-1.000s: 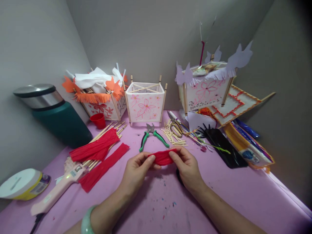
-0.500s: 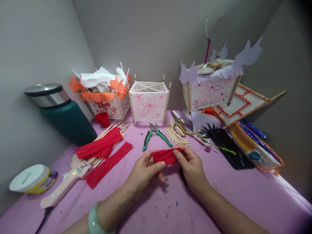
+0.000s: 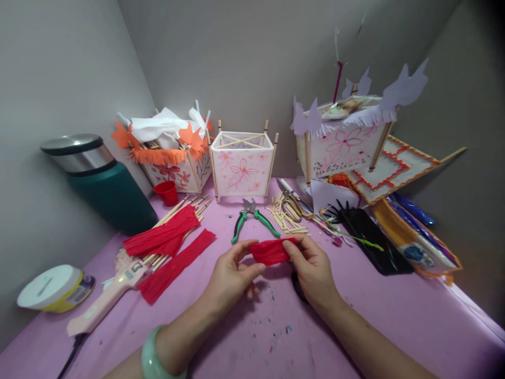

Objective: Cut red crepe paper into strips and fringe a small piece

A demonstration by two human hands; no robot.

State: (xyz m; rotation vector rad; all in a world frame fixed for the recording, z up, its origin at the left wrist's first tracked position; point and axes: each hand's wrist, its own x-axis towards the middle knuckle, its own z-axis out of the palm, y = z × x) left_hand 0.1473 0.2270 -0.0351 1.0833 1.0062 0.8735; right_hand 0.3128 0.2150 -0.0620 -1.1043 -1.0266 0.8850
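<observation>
A short folded piece of red crepe paper (image 3: 271, 252) is stretched level between my two hands, just above the table. My left hand (image 3: 232, 273) has thumb and index finger at the paper's left end, its other fingers curled below. At the right end, my right hand (image 3: 314, 267) pinches the paper between thumb and fingers. A black object (image 3: 296, 287), mostly hidden, lies beneath my right hand. Just beyond the paper are green-handled pliers (image 3: 252, 217), jaws pointing away. More red crepe strips (image 3: 177, 268) lie to the left.
Paper-sided stick lanterns stand at the back, including a white one (image 3: 242, 171). At left are a green bottle (image 3: 106, 195), a red cup (image 3: 166, 193), a pink glue gun (image 3: 110, 305) and a tub (image 3: 55, 289). Scissors (image 3: 292, 208), short sticks and a black phone-like slab (image 3: 371, 242) lie right.
My left fingers have shifted slightly on the paper's left end, and its lower fingers have drawn in. The paper has moved a little to the right.
</observation>
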